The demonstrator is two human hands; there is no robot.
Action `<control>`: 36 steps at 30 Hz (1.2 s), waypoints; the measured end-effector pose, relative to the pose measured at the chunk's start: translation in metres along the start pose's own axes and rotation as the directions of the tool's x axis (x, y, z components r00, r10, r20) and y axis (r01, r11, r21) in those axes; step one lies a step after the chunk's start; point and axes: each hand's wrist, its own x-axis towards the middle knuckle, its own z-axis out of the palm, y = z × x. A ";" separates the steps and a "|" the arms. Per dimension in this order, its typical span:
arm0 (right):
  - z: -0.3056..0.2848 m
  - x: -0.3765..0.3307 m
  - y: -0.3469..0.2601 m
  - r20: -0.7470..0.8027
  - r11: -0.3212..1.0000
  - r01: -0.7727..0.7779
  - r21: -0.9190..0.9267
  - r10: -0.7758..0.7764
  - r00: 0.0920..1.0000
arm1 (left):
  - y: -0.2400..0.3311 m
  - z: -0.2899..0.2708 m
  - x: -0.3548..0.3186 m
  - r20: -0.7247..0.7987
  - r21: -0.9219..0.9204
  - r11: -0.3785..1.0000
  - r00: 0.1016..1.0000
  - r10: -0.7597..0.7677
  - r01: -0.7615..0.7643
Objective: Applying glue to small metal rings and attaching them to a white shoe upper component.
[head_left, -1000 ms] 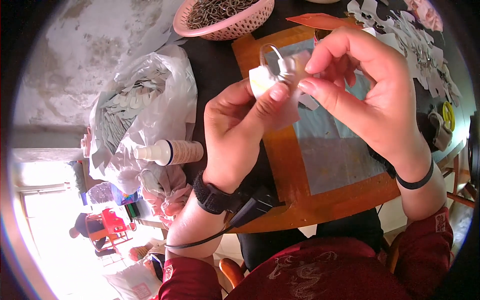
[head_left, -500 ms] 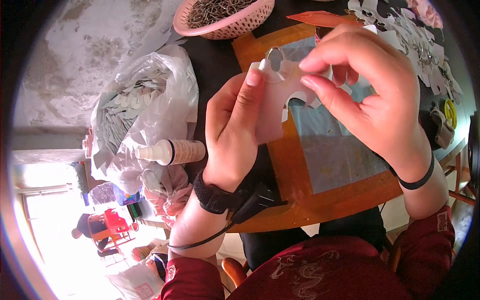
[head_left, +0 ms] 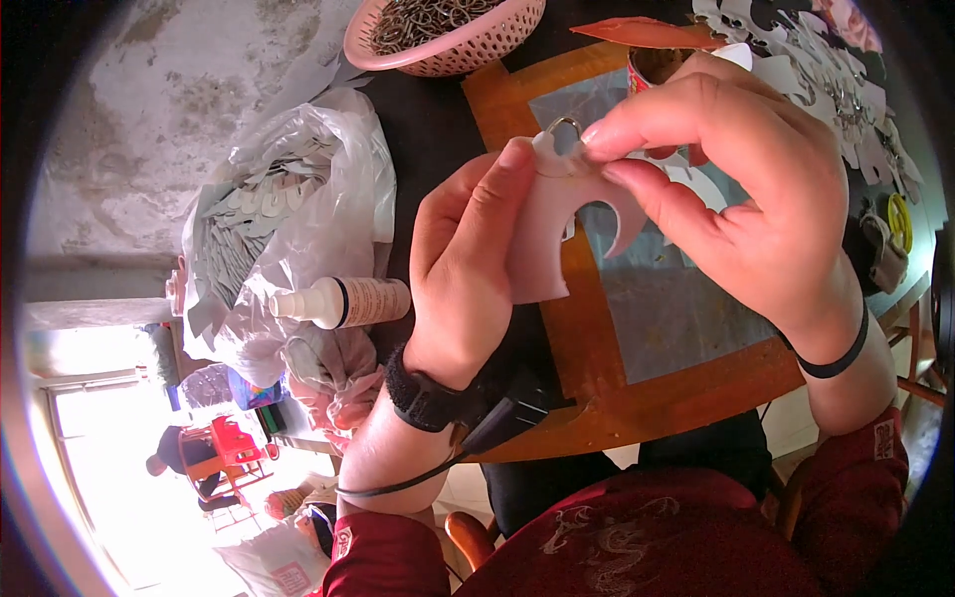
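Note:
Above the table, my left hand [head_left: 464, 261] grips a pale pinkish-white flat cut piece [head_left: 542, 234], its thumb pressed on the upper left part. The piece has a deep curved notch on its right side and a straight lower edge. At its top, a metal ring [head_left: 564, 123] stands up out of the folded or layered tabs. My right hand [head_left: 746, 194] has its thumb and index finger closed at the upper right edge of the piece, beside the ring. The fingertips hide part of that edge.
A clear plastic bag [head_left: 343, 189] full of pale cut pieces and a white bottle [head_left: 363, 301] lie left. A pink basket [head_left: 487, 45] of metal rings stands at the back, a red tin [head_left: 642, 75] behind my right hand. More pieces with metal fittings [head_left: 846, 104] lie far right.
The piece has tilted and dropped slightly, showing more of its notch and lower edge. My right thumb and index finger have moved left and closed onto its upper edge by the ring.

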 end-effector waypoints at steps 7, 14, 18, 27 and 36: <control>-0.013 0.007 -0.016 0.254 0.982 -0.082 -0.170 0.125 0.959 | 0.000 0.001 -0.002 0.028 -0.058 0.998 0.999 -0.017 0.019; 0.007 -0.007 -0.007 0.043 0.997 -0.044 -0.070 0.048 0.998 | 0.000 0.002 -0.003 0.122 -0.154 0.987 0.992 -0.026 0.045; 0.006 -0.002 -0.021 -0.010 0.961 -0.270 0.055 0.271 0.963 | -0.002 0.009 -0.005 0.023 -0.174 0.983 0.998 -0.053 0.056; 0.006 -0.014 -0.004 -0.023 0.997 -0.073 0.000 0.073 0.997 | -0.003 0.012 -0.006 0.022 -0.203 0.975 0.996 -0.085 0.088; -0.011 -0.004 -0.003 0.080 0.994 0.076 -0.083 -0.069 0.994 | -0.005 0.011 -0.006 -0.001 -0.240 0.968 0.997 -0.076 0.074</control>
